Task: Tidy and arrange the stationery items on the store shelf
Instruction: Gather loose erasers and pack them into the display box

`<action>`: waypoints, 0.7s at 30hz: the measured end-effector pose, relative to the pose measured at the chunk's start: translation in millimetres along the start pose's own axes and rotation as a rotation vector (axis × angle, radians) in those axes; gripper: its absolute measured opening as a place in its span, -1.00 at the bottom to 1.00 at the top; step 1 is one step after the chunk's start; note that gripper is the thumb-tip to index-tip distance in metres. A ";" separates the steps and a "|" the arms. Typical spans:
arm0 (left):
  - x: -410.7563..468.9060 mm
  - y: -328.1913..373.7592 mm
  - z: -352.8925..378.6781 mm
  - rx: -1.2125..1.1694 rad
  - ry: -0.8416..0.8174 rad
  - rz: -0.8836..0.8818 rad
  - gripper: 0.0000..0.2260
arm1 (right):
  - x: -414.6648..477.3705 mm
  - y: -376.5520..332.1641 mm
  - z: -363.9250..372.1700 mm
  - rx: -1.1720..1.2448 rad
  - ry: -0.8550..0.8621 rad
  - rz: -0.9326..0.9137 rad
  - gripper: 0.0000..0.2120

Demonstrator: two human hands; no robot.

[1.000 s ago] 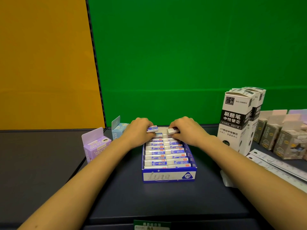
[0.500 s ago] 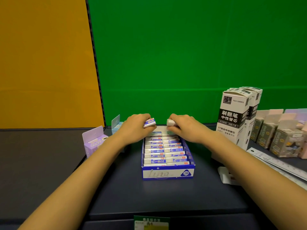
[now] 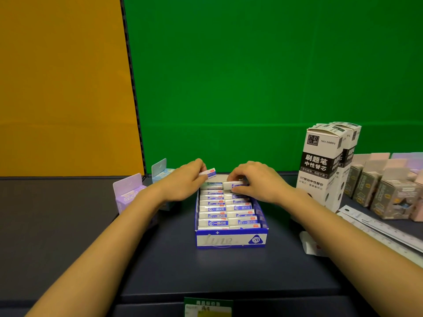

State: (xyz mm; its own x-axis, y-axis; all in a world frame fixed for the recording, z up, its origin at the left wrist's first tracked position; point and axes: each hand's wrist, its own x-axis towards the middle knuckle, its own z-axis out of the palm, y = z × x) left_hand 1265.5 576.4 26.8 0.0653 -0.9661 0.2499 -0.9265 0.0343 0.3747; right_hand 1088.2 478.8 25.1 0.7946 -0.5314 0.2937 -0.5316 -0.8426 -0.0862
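Observation:
A blue and white display box (image 3: pixel 230 240) marked 2B sits mid-shelf, filled with two rows of white erasers in blue sleeves (image 3: pixel 213 223). At the box's far left corner, my left hand (image 3: pixel 184 183) pinches one eraser (image 3: pixel 208 173), tilted and raised above the row. My right hand (image 3: pixel 256 181) grips a second eraser (image 3: pixel 233 185), which lies low at the back of the right row. Both hands hide the box's far corners.
Tall white and black refill boxes (image 3: pixel 325 165) stand right of the eraser box, with small grey cartons (image 3: pixel 393 195) and clear rulers (image 3: pixel 380 227) beyond. A purple box (image 3: pixel 128 193) and a light blue box (image 3: pixel 161 170) stand at left. A price tag (image 3: pixel 207 306) hangs on the front edge.
My right hand has come down, lowering its eraser into the back of the right row. My left hand still holds its eraser raised.

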 end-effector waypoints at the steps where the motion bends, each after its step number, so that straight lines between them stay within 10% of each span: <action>1: 0.5 -0.1 0.3 0.007 0.012 0.009 -0.90 | 0.1 -0.3 0.9 -0.003 0.008 0.006 -0.75; 21: 5.0 -0.9 17.4 0.178 0.250 0.031 -0.79 | -3.6 -0.4 -0.6 -0.065 -0.036 -0.015 -0.77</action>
State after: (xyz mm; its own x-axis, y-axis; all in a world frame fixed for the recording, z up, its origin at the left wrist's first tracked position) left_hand 1260.2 567.1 12.2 0.1046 -0.8717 0.4788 -0.9785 -0.0041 0.2063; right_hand 1085.4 481.1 24.7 0.8119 -0.5227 0.2601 -0.5368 -0.8435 -0.0195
